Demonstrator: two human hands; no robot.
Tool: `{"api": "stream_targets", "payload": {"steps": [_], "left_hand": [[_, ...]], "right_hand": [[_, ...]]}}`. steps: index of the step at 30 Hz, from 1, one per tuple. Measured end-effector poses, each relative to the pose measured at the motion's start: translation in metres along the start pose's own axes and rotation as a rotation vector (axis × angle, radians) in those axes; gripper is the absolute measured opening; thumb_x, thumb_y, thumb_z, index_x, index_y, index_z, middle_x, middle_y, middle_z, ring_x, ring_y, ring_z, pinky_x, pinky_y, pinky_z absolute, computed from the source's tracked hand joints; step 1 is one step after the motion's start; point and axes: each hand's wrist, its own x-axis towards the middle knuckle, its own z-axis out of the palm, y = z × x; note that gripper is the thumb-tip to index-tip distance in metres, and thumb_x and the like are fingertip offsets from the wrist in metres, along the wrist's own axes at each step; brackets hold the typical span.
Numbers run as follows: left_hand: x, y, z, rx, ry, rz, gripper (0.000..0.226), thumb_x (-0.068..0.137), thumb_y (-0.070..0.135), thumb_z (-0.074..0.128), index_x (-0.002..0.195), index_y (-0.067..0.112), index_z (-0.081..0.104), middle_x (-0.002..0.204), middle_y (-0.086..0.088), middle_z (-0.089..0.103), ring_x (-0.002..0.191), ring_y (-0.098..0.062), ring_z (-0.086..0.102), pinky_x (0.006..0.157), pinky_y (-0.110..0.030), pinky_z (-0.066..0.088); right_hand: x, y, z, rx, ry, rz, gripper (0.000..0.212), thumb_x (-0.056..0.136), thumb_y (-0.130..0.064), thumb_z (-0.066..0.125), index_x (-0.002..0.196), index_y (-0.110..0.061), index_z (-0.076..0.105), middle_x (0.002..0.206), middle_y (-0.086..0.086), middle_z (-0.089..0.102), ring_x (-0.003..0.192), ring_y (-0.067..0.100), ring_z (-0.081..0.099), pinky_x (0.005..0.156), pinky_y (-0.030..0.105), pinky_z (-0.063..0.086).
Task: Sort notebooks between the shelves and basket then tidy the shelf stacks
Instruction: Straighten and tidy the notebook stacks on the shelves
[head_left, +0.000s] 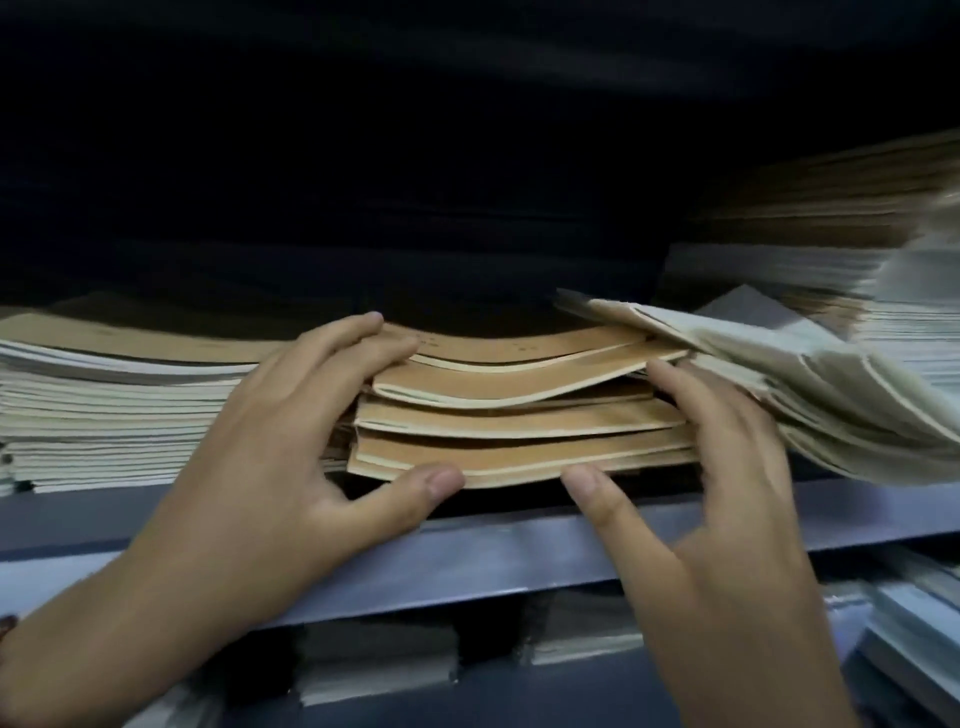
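Notebooks with brown covers (519, 421), four or perhaps five, sit stacked on the grey shelf (467, 551) between my hands. My left hand (280, 441) grips the stack's nine-o'clock end, fingers over the top, thumb underneath. My right hand (727, 467) is blurred; its spread fingers press the three-o'clock end.

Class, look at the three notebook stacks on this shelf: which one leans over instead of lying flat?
The pale stack on the right. It slumps sideways onto the brown-covered middle stack; the left stack lies level.
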Motion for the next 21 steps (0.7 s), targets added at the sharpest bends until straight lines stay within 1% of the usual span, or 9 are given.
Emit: {"api": "stream_targets", "payload": {"steps": [2,4,8,10,12,15,17,19,21], "left_hand": [[0.0,-0.001,-0.001,0.017,0.0,-0.001,0.08,0.072,0.09,0.043,0.138,0.045,0.047,0.148,0.027,0.037,0.138,-0.004,0.037,0.108,-0.034,0.03],[0.001,-0.001,0.0,0.018,-0.002,-0.009,0.077,0.073,0.087,0.044,0.137,0.044,0.048,0.149,0.026,0.039,0.139,-0.001,0.035,0.108,-0.028,0.029],[-0.001,0.002,0.001,0.021,0.024,0.006,0.074,0.074,0.086,0.046,0.137,0.047,0.047,0.148,0.025,0.04,0.139,0.002,0.035,0.111,-0.021,0.03],[-0.003,0.004,0.001,0.022,0.019,-0.008,0.075,0.072,0.087,0.046,0.137,0.05,0.045,0.148,0.029,0.037,0.138,0.006,0.033,0.109,-0.025,0.03],[-0.003,0.006,-0.001,0.024,0.01,-0.018,0.074,0.069,0.087,0.049,0.135,0.053,0.045,0.147,0.033,0.035,0.137,0.01,0.032,0.108,-0.025,0.029],[0.0,0.009,-0.007,0.074,-0.02,-0.016,0.073,0.064,0.085,0.051,0.132,0.059,0.042,0.139,0.044,0.033,0.128,0.023,0.031,0.102,-0.012,0.028],[0.004,0.013,-0.012,0.131,-0.05,-0.023,0.077,0.063,0.088,0.048,0.133,0.059,0.038,0.127,0.054,0.03,0.115,0.031,0.031,0.094,-0.01,0.031],[0.007,0.016,-0.014,0.176,-0.07,-0.022,0.078,0.066,0.09,0.048,0.136,0.055,0.038,0.12,0.053,0.033,0.108,0.023,0.039,0.091,-0.014,0.035],[0.009,0.017,-0.016,0.204,-0.072,-0.02,0.08,0.069,0.087,0.048,0.139,0.049,0.04,0.122,0.042,0.04,0.114,0.008,0.042,0.096,-0.023,0.037]], "right_hand": [[0.002,0.001,0.004,-0.039,-0.014,-0.001,0.067,0.073,-0.062,0.065,0.136,-0.047,0.047,0.144,-0.036,0.033,0.129,-0.022,0.027,0.096,-0.006,0.022],[0.002,0.005,0.007,-0.06,-0.021,-0.011,0.065,0.076,-0.065,0.059,0.136,-0.045,0.047,0.148,-0.032,0.033,0.131,-0.021,0.026,0.097,-0.007,0.018],[-0.002,0.01,0.007,-0.016,-0.029,-0.022,0.064,0.079,-0.068,0.059,0.138,-0.05,0.039,0.149,-0.036,0.027,0.131,-0.021,0.025,0.097,0.005,0.028],[-0.002,0.008,0.005,0.029,-0.052,-0.009,0.062,0.082,-0.064,0.062,0.138,-0.054,0.037,0.146,-0.039,0.027,0.131,-0.016,0.027,0.096,0.009,0.028],[-0.002,0.005,0.003,0.062,-0.054,-0.006,0.065,0.08,-0.057,0.062,0.139,-0.054,0.035,0.144,-0.04,0.028,0.132,-0.015,0.028,0.1,0.012,0.027],[-0.001,0.004,0.004,0.049,-0.058,-0.002,0.067,0.083,-0.05,0.064,0.143,-0.05,0.034,0.146,-0.038,0.028,0.135,-0.011,0.028,0.107,0.018,0.026],[-0.002,0.004,0.006,0.022,-0.055,0.006,0.069,0.085,-0.048,0.065,0.146,-0.047,0.032,0.149,-0.036,0.026,0.137,-0.004,0.029,0.108,0.021,0.027],[-0.002,0.002,0.007,-0.018,-0.03,0.013,0.07,0.086,-0.047,0.067,0.147,-0.043,0.033,0.15,-0.032,0.028,0.138,0.003,0.031,0.109,0.024,0.028],[-0.001,-0.003,0.007,-0.046,-0.015,0.038,0.071,0.086,-0.047,0.067,0.147,-0.041,0.033,0.15,-0.029,0.029,0.138,0.009,0.032,0.112,0.03,0.032]]}}
